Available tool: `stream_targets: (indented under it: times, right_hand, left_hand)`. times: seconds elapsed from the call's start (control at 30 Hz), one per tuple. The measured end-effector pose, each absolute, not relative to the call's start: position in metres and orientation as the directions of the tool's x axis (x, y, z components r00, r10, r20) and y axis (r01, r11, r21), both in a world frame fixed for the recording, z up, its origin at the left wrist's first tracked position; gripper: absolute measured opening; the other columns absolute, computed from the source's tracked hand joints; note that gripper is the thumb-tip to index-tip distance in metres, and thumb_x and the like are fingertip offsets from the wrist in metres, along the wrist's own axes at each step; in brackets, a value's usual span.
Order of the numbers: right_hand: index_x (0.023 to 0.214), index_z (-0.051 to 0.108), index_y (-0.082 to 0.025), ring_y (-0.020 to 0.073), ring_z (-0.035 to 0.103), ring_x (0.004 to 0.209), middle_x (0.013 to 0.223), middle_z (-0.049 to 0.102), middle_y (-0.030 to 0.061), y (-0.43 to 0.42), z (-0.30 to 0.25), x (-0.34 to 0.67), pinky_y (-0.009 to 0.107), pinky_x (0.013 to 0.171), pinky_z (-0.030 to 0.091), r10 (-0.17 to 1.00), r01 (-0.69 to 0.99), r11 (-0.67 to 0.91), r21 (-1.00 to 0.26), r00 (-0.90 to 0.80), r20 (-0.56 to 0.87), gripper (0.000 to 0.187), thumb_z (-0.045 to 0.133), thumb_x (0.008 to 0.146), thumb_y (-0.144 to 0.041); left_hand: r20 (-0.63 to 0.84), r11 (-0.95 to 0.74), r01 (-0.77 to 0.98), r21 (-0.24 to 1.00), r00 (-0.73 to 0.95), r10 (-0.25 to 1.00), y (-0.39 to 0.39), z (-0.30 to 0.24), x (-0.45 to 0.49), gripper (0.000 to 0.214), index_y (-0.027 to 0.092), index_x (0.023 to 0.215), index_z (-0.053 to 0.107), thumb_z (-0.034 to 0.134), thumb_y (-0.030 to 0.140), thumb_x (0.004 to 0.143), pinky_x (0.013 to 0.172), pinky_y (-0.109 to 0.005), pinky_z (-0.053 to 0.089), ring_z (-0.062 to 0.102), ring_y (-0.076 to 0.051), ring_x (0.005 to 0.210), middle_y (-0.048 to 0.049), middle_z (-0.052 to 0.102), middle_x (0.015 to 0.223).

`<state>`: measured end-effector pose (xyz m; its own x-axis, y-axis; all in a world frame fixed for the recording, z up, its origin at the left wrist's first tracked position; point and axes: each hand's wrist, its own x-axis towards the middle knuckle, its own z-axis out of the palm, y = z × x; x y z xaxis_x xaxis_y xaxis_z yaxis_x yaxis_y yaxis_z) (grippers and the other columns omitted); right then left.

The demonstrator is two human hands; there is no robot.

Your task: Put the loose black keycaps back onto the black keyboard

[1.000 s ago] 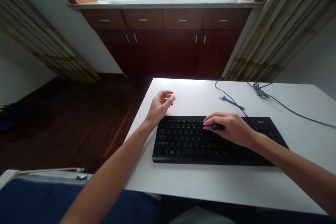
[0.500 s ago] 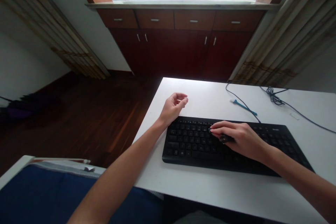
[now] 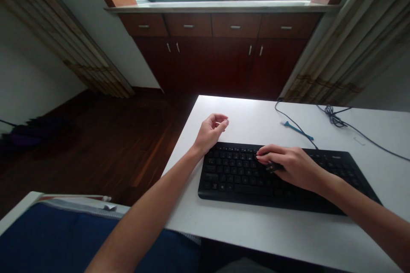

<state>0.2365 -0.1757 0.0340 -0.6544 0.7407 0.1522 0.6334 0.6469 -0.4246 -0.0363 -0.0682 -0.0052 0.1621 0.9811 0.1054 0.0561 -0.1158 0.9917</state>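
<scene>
A black computer keyboard [image 3: 237,175] lies on the white desk [image 3: 256,230]. My right hand [image 3: 291,166] is curled over the keyboard's middle, its fingertips near the upper keys. A small dark object [image 3: 272,167] is pinched under those fingers, and its exact kind is hard to tell. My left hand [image 3: 211,133] rests on the desk just beyond the keyboard's top left corner, fingers loosely curled and holding nothing.
Beyond the keyboard lie a blue plastic tool [image 3: 297,131] and a dark cable [image 3: 333,121] with a tangled loop. A blue padded seat [image 3: 64,239] is at lower left. Dark wooden floor [image 3: 105,158] lies left of the desk.
The view has swung, so the desk sits further right than a second ago. My right hand has shifted slightly on the keyboard, still pinching the dark object.
</scene>
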Motion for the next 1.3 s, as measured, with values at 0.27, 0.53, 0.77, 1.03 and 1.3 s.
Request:
stream_targets:
  times: [0.27,0.53,0.77,1.03,1.3]
  right_hand:
    - [0.109,0.064,-0.020,0.0182,0.070,0.103,0.128,0.067,0.0034,-0.177,0.035,0.230,0.032,0.090,0.058,0.757,0.648,0.622,-0.440,-0.640,0.130,0.024,0.058,0.089,-0.008]
    - [0.121,0.066,-0.023,0.0157,0.068,0.114,0.128,0.070,-0.0001,-0.177,0.019,0.240,0.029,0.097,0.056,0.720,0.577,0.683,-0.447,-0.636,0.279,0.048,0.054,0.082,0.003]
    - [0.114,0.068,-0.021,0.0175,0.071,0.106,0.126,0.070,0.0011,-0.178,0.026,0.235,0.031,0.091,0.058,0.727,0.612,0.679,-0.404,-0.638,0.256,0.036,0.055,0.087,-0.002]
    - [0.117,0.065,-0.024,0.0164,0.070,0.104,0.129,0.067,0.0001,-0.179,0.023,0.237,0.030,0.089,0.056,0.736,0.630,0.668,-0.396,-0.636,0.231,0.031,0.057,0.092,-0.008]
    - [0.087,0.060,-0.021,0.0140,0.059,0.073,0.088,0.064,0.0031,-0.173,0.050,0.215,0.029,0.066,0.048,0.878,0.521,0.472,-0.712,-0.354,0.323,0.012,0.067,0.093,-0.028]
  left_hand:
    - [0.112,-0.124,0.063,0.990,0.164,0.980,-0.068,-0.006,-0.037,0.031,0.015,0.106,0.067,0.070,0.038,0.086,0.070,-0.024,0.049,0.059,-0.011,0.075,-0.0072,0.068,0.102]
    - [0.112,-0.124,0.066,0.990,0.156,0.981,-0.068,-0.007,-0.036,0.029,0.015,0.105,0.068,0.070,0.038,0.087,0.069,-0.024,0.049,0.060,-0.012,0.077,-0.0071,0.069,0.101]
    - [0.105,-0.117,0.069,0.991,0.154,0.982,-0.068,-0.006,-0.036,0.029,0.015,0.105,0.068,0.070,0.037,0.087,0.068,-0.024,0.048,0.059,-0.012,0.076,-0.0067,0.069,0.100]
    - [0.113,-0.125,0.063,0.990,0.168,0.979,-0.070,-0.005,-0.036,0.029,0.015,0.105,0.068,0.069,0.037,0.087,0.070,-0.024,0.050,0.059,-0.012,0.077,-0.0071,0.068,0.103]
    - [0.125,-0.135,0.050,0.990,0.176,0.976,-0.071,-0.003,-0.036,0.028,0.014,0.105,0.067,0.068,0.036,0.088,0.072,-0.024,0.050,0.059,-0.012,0.079,-0.0067,0.067,0.103]
